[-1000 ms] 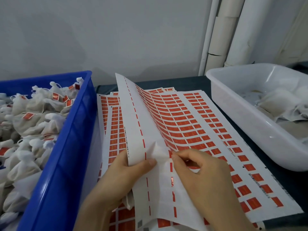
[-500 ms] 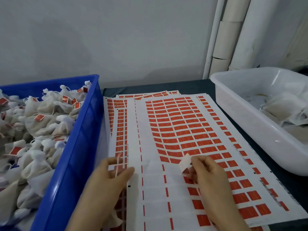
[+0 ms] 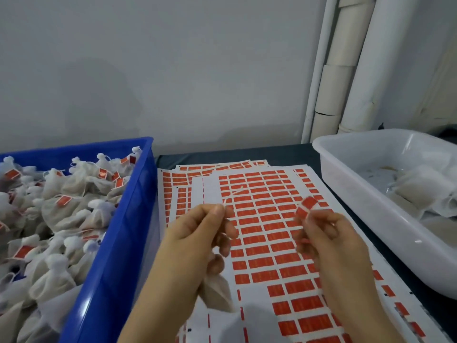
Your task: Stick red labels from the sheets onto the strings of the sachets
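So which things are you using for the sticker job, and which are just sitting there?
In the job: left hand pinching the string, sachet under it; right hand holding a red label; label sheets; blue crate of labelled sachets.
Just sitting there: white tub of pale bags; wall pipes.

A peeled red label (image 3: 306, 206), bent and blurred, is pinched in the right hand (image 3: 331, 243) above the sheets (image 3: 269, 184), which lie flat and overlapping, some rows already stripped bare. The left hand (image 3: 195, 241) pinches a thin string (image 3: 233, 193) slanting up and away, its beige sachet (image 3: 217, 290) hanging below the palm
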### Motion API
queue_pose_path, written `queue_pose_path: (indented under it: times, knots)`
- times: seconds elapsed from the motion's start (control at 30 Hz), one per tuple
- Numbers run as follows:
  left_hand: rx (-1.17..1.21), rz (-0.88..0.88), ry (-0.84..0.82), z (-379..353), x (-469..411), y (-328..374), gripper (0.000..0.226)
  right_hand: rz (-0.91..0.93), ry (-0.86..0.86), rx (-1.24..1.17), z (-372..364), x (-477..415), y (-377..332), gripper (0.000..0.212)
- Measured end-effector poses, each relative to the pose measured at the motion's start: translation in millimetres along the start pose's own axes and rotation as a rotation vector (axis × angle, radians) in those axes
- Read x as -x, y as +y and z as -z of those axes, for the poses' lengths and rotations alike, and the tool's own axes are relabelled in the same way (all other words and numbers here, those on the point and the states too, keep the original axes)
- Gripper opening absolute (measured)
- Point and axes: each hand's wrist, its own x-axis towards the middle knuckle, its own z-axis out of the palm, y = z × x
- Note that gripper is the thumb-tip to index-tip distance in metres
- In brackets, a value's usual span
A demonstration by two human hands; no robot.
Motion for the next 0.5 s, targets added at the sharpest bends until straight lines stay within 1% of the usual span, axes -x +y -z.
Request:
queue_pose_path:
  times: [0.1,0.17,0.27,0.3,0.37,0.4,0.47,0.5]
  knots:
    - [0.142,0.085,-0.115,-17,-20,-5,0.021,0.063,0.01,0.017,-11,-33,-14,0.017]
    - [0.172,0.141,-0.173,-25,-33,-13,0.022,0.065,-0.011,-0.007,-23,-50,-16,0.013]
    - [0.181,0.198,-0.146,-34,-49,-35,0.026,0.024,-0.048,-0.089,-38,-59,-4,0.003]
    - [0.183,0.21,-0.133,-35,-52,-42,0.026,0.009,-0.073,-0.124,-40,-57,2,0.006]
    - [0.2,0.222,-0.102,-36,-56,-52,0.024,-0.051,-0.152,-0.276,-41,-54,10,0.015]
    - [0.213,0.228,-0.086,-36,-59,-56,0.023,-0.079,-0.201,-0.354,-41,-54,14,0.015]
    - [0.225,0.224,-0.066,-37,-61,-61,0.022,-0.075,-0.271,-0.403,-38,-51,16,0.013]
    - [0.225,0.214,-0.066,-37,-61,-61,0.021,-0.066,-0.301,-0.415,-37,-50,15,0.018]
